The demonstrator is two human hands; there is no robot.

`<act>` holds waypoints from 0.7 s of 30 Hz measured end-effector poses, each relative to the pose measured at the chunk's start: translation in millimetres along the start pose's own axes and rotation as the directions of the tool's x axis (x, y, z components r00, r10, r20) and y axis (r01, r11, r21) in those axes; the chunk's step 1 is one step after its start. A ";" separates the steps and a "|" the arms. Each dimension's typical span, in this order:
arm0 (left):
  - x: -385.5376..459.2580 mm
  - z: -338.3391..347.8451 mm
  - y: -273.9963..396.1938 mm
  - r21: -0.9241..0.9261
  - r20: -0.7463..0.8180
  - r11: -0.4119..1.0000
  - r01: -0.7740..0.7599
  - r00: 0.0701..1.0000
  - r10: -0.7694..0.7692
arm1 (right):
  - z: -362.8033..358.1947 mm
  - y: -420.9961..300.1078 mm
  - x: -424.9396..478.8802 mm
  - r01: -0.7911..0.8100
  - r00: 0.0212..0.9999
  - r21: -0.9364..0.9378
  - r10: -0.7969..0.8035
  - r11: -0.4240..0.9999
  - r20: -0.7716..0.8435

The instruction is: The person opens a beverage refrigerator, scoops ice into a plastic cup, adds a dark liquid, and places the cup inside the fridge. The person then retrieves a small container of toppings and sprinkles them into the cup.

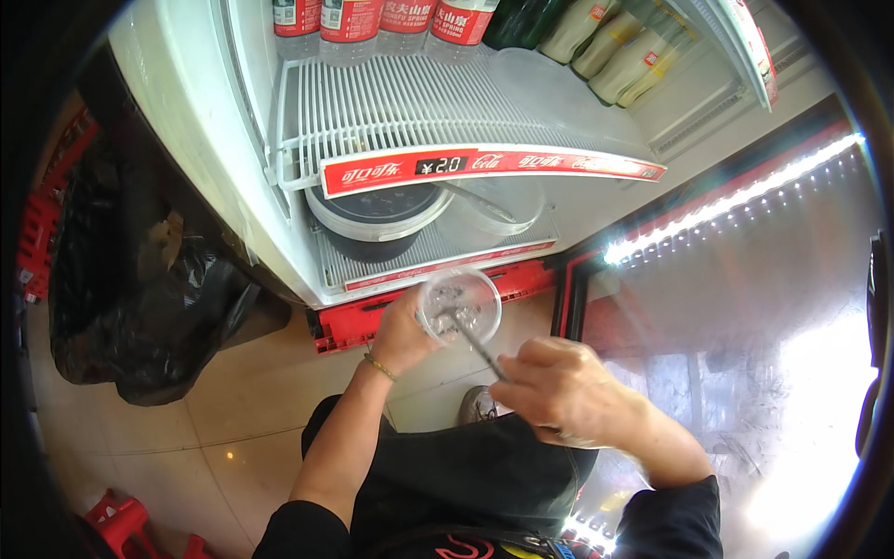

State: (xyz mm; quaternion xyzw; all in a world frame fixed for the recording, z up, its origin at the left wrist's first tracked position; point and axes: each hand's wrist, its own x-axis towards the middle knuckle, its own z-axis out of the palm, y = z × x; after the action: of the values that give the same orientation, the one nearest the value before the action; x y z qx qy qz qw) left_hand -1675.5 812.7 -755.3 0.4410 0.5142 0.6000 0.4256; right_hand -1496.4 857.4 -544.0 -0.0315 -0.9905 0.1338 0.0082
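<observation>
My left hand point(405, 334) grips a clear plastic cup point(482, 297) from its left side, just in front of the fridge's bottom edge. Inside the cup lie small dark bits and something clear and glistening; I cannot tell what they are. My right hand point(559, 388) holds the handle of a metal spoon point(478, 347), whose lower end dips into the cup. Beyond the cup, on the fridge's bottom shelf, stands a white-rimmed tub point(380, 227) of dark contents. Beside it is a translucent tub point(482, 223) with a metal utensil point(482, 201) across its top.
A wire shelf point(419, 105) with a red-and-white front strip overhangs the tubs. It bears water bottles point(349, 35) and pale-filled bottles point(632, 63). The glass door point(698, 335) stands open at right. A black plastic bag point(154, 300) sits left; a red stool point(119, 524) is lower left.
</observation>
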 end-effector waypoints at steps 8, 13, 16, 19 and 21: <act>2.0 5.2 2.5 0.050 0.019 0.998 -0.045 0.999 0.044 | 9.8 7.8 -3.5 -0.012 1.000 0.000 0.012 1.000 0.000; -2.1 5.9 14.0 0.094 -0.015 0.992 -0.082 0.996 0.084 | -14.3 14.0 -1.2 -0.044 0.999 0.104 0.046 0.994 -0.009; 0.9 2.9 1.3 0.104 -0.012 0.994 -0.037 0.999 0.039 | -10.0 10.6 -5.5 -0.026 0.997 0.137 0.035 0.990 -0.067; -0.3 8.4 -1.1 0.047 -0.024 0.999 -0.021 0.999 0.022 | -5.4 11.5 -6.9 -0.047 0.997 0.136 0.055 0.990 -0.054; -0.1 6.8 -4.4 -0.006 -0.031 1.000 -0.003 1.000 0.003 | -20.7 7.8 -8.2 -0.091 0.988 0.115 0.104 0.989 -0.114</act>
State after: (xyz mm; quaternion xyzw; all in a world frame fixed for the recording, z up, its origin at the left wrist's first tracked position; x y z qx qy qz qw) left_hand -1668.6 814.8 -759.1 0.4311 0.5183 0.6089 0.4182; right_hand -1487.2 869.9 -526.1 -0.0872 -0.9767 0.1859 0.0628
